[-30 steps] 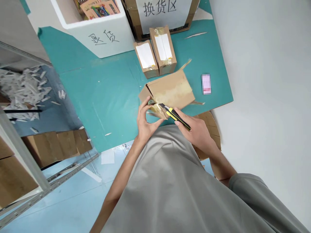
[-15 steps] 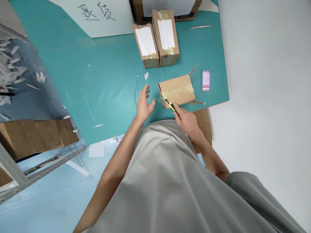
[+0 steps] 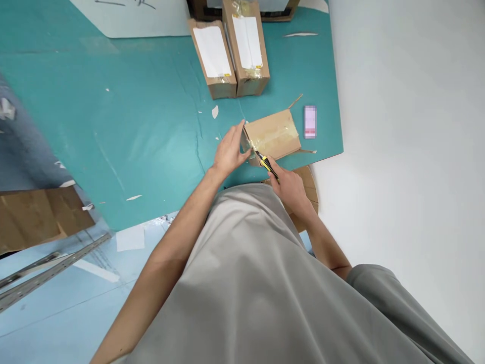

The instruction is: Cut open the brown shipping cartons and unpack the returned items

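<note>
A small brown cardboard box point(image 3: 273, 132) lies on the green tabletop, with shiny clear tape along its top and over its left end. Flaps stick out at its right end. My left hand point(image 3: 229, 150) grips the left end, fingers at the far corner and thumb by the taped edge. A yellow and black utility knife point(image 3: 268, 165) is wrapped in my right hand point(image 3: 290, 189), at the box's near side. Its tip meets the tape near the left end; how deep it goes cannot be seen.
Two taped cartons with white labels, the left carton point(image 3: 217, 55) and the right carton point(image 3: 250, 45), stand behind the box. A phone-sized pixelated item point(image 3: 309, 122) lies to the right. Paper scraps dot the green table point(image 3: 151, 111). A white wall point(image 3: 409, 126) rises beyond its right edge.
My left hand has moved right, from beside the box onto its left end. The knife stays at the taped edge in my right hand. The whole view has shifted slightly.
</note>
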A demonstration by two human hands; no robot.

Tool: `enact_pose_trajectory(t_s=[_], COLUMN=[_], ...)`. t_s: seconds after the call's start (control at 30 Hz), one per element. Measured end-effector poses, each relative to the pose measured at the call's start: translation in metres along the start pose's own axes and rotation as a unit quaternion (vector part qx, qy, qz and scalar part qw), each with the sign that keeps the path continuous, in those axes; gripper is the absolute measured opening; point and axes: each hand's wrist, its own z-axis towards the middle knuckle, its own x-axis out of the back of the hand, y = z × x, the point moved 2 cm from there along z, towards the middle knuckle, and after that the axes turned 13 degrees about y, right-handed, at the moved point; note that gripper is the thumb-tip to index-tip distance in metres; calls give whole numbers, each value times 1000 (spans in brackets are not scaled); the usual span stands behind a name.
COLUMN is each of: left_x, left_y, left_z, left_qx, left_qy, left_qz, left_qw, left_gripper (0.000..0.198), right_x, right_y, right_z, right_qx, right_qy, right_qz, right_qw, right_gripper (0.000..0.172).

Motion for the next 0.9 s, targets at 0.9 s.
enact_pose_trajectory(t_s=[0.9], left_x=[18], left_y=[-2], left_z=[-26], left_qx=[37], left_qy=[7], left_qz=[10], left_qw=[999], left_gripper=[92], right_x=[46], right_y=[0], right_z=[12], right_qx=[26], right_qy=[-16], right_qz=[19], right_qw=[999], right_gripper=[57])
